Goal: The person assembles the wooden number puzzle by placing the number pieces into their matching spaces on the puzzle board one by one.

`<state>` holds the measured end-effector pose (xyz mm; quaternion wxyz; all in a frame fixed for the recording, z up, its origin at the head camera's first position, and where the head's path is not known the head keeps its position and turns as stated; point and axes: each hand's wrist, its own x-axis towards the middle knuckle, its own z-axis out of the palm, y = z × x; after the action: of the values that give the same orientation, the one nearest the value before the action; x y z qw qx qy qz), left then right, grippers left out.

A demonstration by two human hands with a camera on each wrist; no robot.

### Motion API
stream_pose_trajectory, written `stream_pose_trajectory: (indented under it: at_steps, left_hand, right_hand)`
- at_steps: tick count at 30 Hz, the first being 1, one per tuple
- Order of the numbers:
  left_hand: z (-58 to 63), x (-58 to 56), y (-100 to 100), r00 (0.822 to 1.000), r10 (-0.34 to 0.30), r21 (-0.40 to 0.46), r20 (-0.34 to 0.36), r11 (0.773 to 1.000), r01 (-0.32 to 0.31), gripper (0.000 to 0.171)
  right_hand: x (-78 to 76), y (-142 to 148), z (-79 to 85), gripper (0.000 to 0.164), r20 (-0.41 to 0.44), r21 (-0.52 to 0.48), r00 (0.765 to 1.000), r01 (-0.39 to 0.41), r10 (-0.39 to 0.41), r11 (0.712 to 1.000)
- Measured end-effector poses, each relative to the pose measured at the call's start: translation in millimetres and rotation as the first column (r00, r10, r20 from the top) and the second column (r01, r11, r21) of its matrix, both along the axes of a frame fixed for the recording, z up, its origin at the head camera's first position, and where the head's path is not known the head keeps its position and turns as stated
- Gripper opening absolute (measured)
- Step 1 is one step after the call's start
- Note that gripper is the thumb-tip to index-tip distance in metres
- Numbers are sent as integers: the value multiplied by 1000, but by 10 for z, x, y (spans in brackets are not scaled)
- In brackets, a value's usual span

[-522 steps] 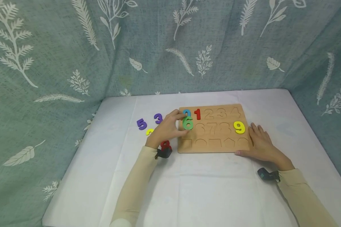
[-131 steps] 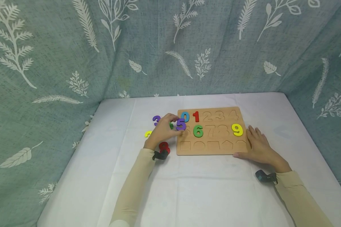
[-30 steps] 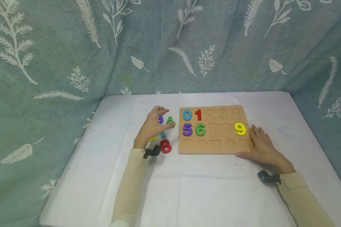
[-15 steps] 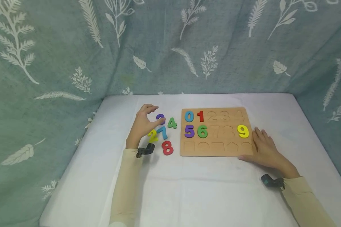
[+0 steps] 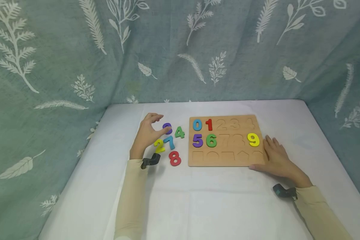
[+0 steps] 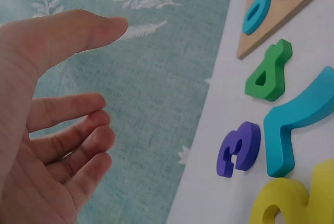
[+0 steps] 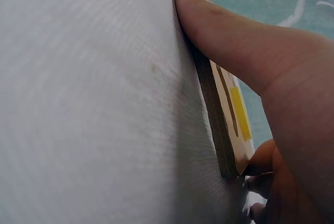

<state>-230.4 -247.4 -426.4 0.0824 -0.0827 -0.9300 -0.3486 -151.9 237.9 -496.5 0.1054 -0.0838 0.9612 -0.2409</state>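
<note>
Your empty left hand [image 5: 147, 134] hovers, spread, near the purple 3 [image 6: 249, 143] as your outstretched right hand [image 5: 278, 158] touches the board [image 5: 222, 148]

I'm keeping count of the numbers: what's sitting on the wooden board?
On the wooden board sit a blue 0, red 1, purple 5, green 6 and yellow 9. In the head view, the right hand hides the board's near right corner.

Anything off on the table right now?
Nothing looks broken or spilled. The yellow 2, purple 3, green 4, blue 7 and red 8 lie unplaced at odd angles beside the board. Oddest: its bottom-row shape outlines have no matching pieces in view.
</note>
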Motion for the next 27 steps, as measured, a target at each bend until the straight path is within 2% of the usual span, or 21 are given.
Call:
stream_pose_trajectory:
  at_steps: [9, 13, 18, 21, 27]
  left_hand:
    - [-50, 35, -53, 1000, 15, 12, -7, 1000, -15, 68]
    - [-48, 70, -67, 999, 37, -4, 21, 999, -37, 69]
    - [-74, 103, -106, 996, 36, -37, 79, 999, -33, 71]
    - [-135, 114, -116, 993, 37, -44, 114, 999, -32, 73]
    - [-343, 149, -78, 982, 41, -114, 187, 993, -20, 76]
  right_hand:
    - [10, 4, -32, 141, 5, 6, 1000, 4, -4, 1000]
    - [-1, 11, -32, 141, -5, 8, 1000, -7, 7, 1000]
    - [-21, 21, -41, 141, 5, 5, 1000, -2, 2, 1000]
    - [-33, 18, -47, 142, 9, 2, 1000, 2, -2, 1000]
    - [-25, 22, -36, 141, 8, -7, 1000, -4, 4, 1000]
